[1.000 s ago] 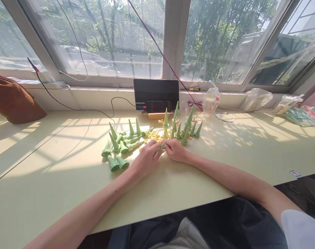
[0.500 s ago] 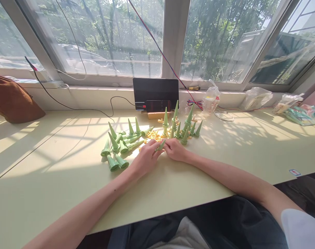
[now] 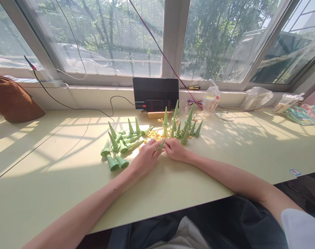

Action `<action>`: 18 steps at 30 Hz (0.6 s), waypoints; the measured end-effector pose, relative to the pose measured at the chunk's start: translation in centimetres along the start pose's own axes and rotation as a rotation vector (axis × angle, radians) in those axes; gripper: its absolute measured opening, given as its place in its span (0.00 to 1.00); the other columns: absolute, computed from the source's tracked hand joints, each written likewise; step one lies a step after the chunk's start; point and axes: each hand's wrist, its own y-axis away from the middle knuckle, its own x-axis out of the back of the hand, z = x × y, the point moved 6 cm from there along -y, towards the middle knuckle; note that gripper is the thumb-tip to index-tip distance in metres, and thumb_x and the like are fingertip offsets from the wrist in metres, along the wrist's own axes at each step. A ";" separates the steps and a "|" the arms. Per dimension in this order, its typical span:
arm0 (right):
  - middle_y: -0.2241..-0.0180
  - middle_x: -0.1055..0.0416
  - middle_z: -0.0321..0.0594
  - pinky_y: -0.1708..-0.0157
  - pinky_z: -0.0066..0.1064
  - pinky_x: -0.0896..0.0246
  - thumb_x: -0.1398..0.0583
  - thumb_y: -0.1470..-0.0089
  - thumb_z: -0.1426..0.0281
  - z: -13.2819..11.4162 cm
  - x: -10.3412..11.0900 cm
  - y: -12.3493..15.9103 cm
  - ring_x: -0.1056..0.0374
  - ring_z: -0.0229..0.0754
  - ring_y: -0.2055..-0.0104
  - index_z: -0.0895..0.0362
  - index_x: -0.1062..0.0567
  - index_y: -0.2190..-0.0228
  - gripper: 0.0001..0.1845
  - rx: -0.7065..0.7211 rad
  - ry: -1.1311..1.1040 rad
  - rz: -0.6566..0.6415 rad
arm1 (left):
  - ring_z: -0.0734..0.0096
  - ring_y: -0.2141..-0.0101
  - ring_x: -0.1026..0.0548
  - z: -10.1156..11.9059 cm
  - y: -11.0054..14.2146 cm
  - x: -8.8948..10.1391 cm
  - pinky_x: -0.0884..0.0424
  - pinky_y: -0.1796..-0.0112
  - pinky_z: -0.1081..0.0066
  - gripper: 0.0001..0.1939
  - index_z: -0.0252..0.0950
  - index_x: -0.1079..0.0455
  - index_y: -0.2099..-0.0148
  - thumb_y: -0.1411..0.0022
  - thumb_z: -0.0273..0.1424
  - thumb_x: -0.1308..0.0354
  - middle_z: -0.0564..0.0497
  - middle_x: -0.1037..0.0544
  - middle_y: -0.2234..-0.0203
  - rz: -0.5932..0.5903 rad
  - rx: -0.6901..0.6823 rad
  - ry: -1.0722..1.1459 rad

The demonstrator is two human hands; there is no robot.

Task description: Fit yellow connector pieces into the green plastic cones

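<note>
Between my two hands is a green plastic cone spike, its pointed tip up and to the right. My left hand is closed around it. My right hand is pinched against its far end; what those fingers grip is hidden. Just beyond the hands lies a pile of small yellow plastic pieces. Several loose green cones stand or lie to the left. At the right, several green cones stand upright, some with yellow pieces fitted on them.
A dark tablet leans at the window sill, with a phone on a small wooden stand before it. A cup in a plastic bag and a coiled white cable are to the right. A brown bag sits far left.
</note>
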 end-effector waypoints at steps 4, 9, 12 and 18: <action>0.82 0.47 0.29 0.77 0.27 0.57 0.51 0.43 0.73 -0.1 0.0 0.0 0.52 0.33 0.79 0.55 0.47 0.79 0.14 0.008 0.002 0.002 | 0.75 0.75 0.38 -0.1 0.0 -0.1 0.40 0.72 0.73 0.11 0.36 0.40 0.70 0.33 0.31 0.50 0.54 0.36 0.73 -0.002 0.001 -0.014; 0.81 0.47 0.30 0.76 0.28 0.57 0.51 0.42 0.73 -0.1 0.0 0.0 0.51 0.33 0.79 0.55 0.47 0.79 0.14 0.017 -0.002 0.001 | 0.75 0.75 0.38 -0.1 -0.1 -0.1 0.41 0.72 0.73 0.11 0.36 0.40 0.70 0.34 0.31 0.50 0.54 0.36 0.73 0.005 -0.006 -0.019; 0.81 0.47 0.29 0.76 0.28 0.57 0.52 0.42 0.74 0.0 0.0 0.0 0.52 0.33 0.79 0.55 0.47 0.79 0.15 0.006 0.000 -0.005 | 0.75 0.75 0.38 -0.1 -0.1 -0.1 0.41 0.72 0.73 0.11 0.36 0.41 0.70 0.34 0.30 0.49 0.54 0.36 0.73 0.005 -0.007 -0.023; 0.82 0.47 0.29 0.77 0.27 0.57 0.52 0.42 0.73 -0.1 0.1 0.0 0.51 0.32 0.79 0.56 0.46 0.79 0.15 0.015 -0.001 0.002 | 0.74 0.74 0.39 0.0 -0.2 -0.1 0.42 0.72 0.73 0.10 0.36 0.40 0.69 0.33 0.30 0.50 0.54 0.37 0.73 -0.029 0.015 -0.018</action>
